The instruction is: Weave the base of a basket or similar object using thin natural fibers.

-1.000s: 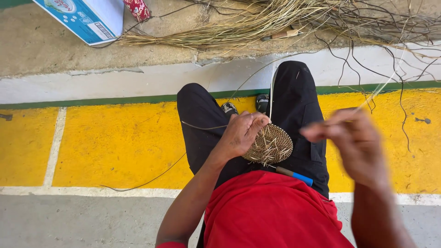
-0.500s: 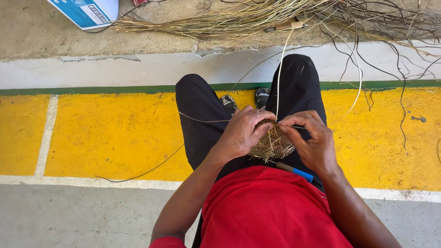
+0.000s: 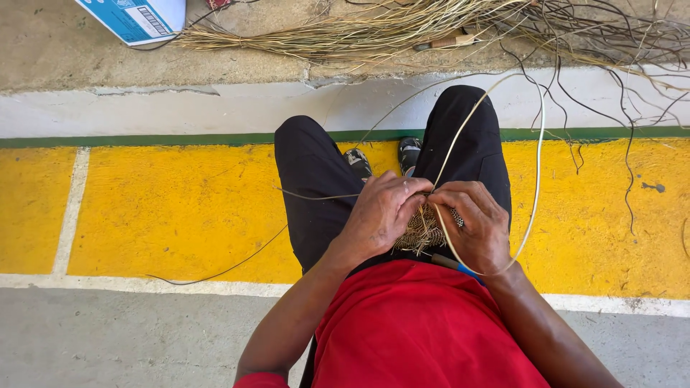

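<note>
Small round woven disc [image 3: 422, 231] of pale fibre, resting on the lap between the knees, mostly covered by both hands. Left hand [image 3: 381, 214] curled over its near-left edge, fingers closed on the rim. Right hand [image 3: 476, 223] pinching the long pale weaving strand [image 3: 535, 165], which loops up and out to the right. Blue-handled tool [image 3: 460, 268] just below the disc. Bundle of dry reeds [image 3: 359, 32] well apart on the concrete ledge [image 3: 144, 108]. Risk, likely: loop snagging on the dark loose strands [image 3: 611, 79], kinking or snapping under a hard pull.
</note>
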